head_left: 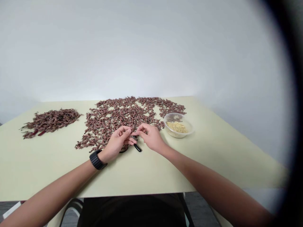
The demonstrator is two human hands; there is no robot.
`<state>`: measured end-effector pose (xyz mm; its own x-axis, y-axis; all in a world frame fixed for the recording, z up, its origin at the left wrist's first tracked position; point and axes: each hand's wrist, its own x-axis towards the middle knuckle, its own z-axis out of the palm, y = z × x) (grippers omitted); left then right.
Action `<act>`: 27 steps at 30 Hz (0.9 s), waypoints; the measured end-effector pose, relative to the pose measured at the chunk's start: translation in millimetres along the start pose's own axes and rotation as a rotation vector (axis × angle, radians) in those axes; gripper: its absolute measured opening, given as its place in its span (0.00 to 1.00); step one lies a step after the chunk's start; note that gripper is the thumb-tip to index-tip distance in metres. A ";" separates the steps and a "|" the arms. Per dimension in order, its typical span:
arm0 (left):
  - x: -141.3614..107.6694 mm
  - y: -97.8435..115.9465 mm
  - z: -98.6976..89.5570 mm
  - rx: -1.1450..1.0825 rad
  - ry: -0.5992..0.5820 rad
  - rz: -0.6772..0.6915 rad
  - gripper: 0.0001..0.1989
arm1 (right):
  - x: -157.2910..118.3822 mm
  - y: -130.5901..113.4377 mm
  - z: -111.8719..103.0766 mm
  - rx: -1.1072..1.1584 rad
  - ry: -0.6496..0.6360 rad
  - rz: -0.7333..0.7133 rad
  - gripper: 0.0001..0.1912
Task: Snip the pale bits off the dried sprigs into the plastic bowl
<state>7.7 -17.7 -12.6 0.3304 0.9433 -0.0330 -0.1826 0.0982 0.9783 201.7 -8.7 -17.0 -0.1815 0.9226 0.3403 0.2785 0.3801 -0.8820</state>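
My left hand (118, 139), with a black band on its wrist, is closed, its thumb and index finger pinched together. My right hand (151, 138) meets it fingertip to fingertip, also in a pinch. Whatever lies between the fingers is too small to make out. Under and just in front of them is a tool with black handles (138, 148), its upper part hidden by the hands. Close behind the hands spreads a wide layer of small reddish-brown pieces (123, 116). To the right of my right hand stands a clear plastic bowl (189, 130) holding small yellow-gold bits (177, 127).
A second, denser heap of dark reddish-brown pieces (53, 120) lies at the left of the pale yellow table (132, 176). A white wall (142, 47) rises behind the table. The table's front edge runs close to my lap.
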 end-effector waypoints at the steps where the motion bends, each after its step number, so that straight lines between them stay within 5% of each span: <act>1: -0.1 0.2 0.0 -0.002 -0.001 0.000 0.17 | 0.0 -0.3 -0.2 -0.021 0.005 -0.021 0.07; 15: 0.6 2.1 -2.9 -0.132 0.003 -0.054 0.13 | -6.2 0.3 -3.8 -0.345 -0.024 -0.354 0.12; 27: -0.3 4.5 -0.4 -0.010 -0.036 -0.005 0.17 | -1.4 -0.5 -7.8 -0.137 0.121 -0.173 0.09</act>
<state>6.4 -17.4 -8.3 0.3645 0.9307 -0.0302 -0.1903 0.1062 0.9760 209.1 -9.6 -14.4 -0.1252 0.8411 0.5261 0.3803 0.5305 -0.7576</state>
